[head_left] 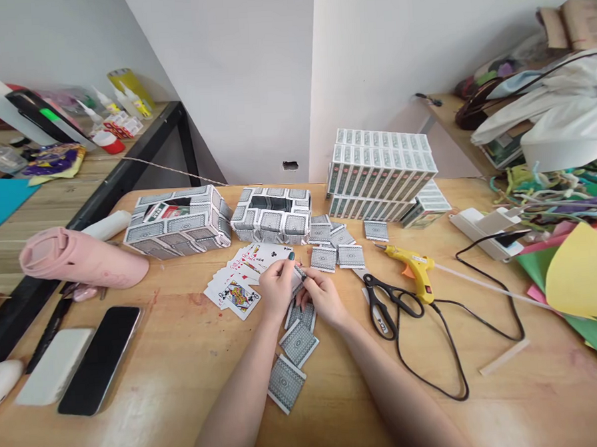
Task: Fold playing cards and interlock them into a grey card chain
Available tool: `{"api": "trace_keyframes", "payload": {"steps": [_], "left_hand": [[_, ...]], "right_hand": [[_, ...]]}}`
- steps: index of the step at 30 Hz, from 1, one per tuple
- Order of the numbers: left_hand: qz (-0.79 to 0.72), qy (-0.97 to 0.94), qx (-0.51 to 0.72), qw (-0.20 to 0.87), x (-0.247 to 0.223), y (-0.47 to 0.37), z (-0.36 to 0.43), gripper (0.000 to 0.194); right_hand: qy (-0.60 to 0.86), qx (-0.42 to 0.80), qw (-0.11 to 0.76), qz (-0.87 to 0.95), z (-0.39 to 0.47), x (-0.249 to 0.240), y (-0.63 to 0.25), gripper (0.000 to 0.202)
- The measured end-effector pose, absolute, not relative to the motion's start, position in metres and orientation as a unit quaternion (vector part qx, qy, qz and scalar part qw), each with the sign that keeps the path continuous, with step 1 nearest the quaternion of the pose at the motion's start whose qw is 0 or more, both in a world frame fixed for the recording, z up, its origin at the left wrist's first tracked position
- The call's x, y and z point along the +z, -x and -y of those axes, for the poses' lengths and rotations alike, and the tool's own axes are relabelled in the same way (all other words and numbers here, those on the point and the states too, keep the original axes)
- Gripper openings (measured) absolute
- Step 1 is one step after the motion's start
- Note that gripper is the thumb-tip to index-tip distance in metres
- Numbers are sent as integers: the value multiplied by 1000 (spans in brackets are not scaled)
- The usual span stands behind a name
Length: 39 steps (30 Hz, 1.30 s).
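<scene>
Card (298,282), grey-patterned: pinched in the fingers of left hand (278,286) and right hand (326,301), above the worktop (175,350). Folded cards (299,343): near side. Face-up cards (240,298): left. Black-handled scissors (386,287), yellow glue gun (417,270): right. Two card-covered boxes (193,227): far left.

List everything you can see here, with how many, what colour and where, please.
Table: one, brown, centre
Card-covered boxes: two, grey-white, back left to centre
Card packs: many, green-white, stacked back right
Square folded cards: several, grey-white, centre
Face-up cards: several, white, left of centre
Scissors: one, black, right of centre
Glue gun: one, yellow, beside scissors
Power strip: one, white, right
Paper sheets: several, yellow, green, pink, far right
Tumbler: one, pink, left
Phone: one, black, front left
Flat case: one, white, beside phone
Smaller clutter, both sides: too jumbled to count
Held card: one, grey-white, centre
Left hand: one, dark-nailed, grip on held card
Right hand: one, dark-nailed, same grip
</scene>
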State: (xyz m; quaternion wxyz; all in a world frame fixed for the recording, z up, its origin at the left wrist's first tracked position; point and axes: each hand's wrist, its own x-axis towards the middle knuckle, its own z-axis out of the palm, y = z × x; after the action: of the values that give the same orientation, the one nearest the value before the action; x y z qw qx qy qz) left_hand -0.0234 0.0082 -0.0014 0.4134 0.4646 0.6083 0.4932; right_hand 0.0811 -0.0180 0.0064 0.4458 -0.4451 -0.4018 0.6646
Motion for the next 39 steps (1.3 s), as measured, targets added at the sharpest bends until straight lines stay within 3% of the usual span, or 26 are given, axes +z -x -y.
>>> {"api": "trace_keyframes", "payload": {"steps": [6, 9, 12, 18, 26, 34, 39], "left_hand": [[-528, -406, 558, 495, -3, 26, -10, 42], [-516, -400, 552, 519, -2, 27, -11, 37], [-547, -449, 525, 473, -2, 28, -11, 35], [-610, -531, 481, 339, 1, 28, -7, 33], [-647, -576, 409, 287, -3, 28, -6, 40], [-602, -549, 440, 378, -1, 28, -3, 43], [-575, -595, 392, 402, 0, 29, -1, 42]], "right_hand": [[420, 666, 502, 358, 12, -1, -86, 30], [405, 660, 542, 326, 10, -4, -87, 32], [410, 663, 539, 320, 10, -4, -87, 35], [460, 667, 454, 370, 12, -3, -87, 40], [492, 627, 439, 416, 12, -4, -88, 37], [494, 616, 463, 401, 13, -1, -87, 38], [506, 611, 485, 367, 12, 2, -86, 41]]}}
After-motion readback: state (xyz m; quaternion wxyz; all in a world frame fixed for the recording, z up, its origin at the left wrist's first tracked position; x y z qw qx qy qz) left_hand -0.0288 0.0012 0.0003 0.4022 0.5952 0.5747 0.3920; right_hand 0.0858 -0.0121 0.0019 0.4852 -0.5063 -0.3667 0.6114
